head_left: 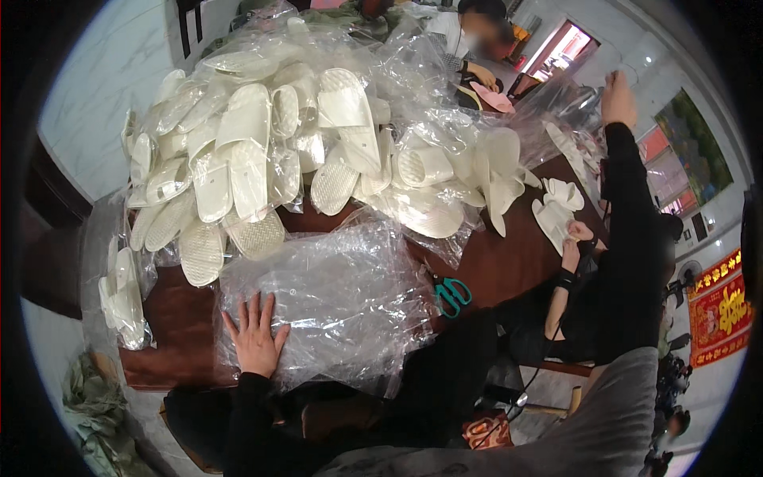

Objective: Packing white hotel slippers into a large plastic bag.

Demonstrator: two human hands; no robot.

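My left hand [258,338] lies flat with spread fingers on a stack of clear plastic bags [342,294] at the table's near side. My right hand [618,99] is raised at the far right, its arm stretched out in a black sleeve. Its fingers look closed; what they hold, if anything, I cannot make out. Beyond the bags rises a large heap of white slippers [242,119], many of them in clear plastic. Teal-handled scissors [451,296] lie beside the bags' right edge.
At the right, a co-worker's hands [574,242] touch a pair of white slippers [554,211]. Another person [469,48] sits at the far side by a pink slipper [494,97]. A wrapped slipper pair [123,298] stands at the brown table's [171,334] left edge.
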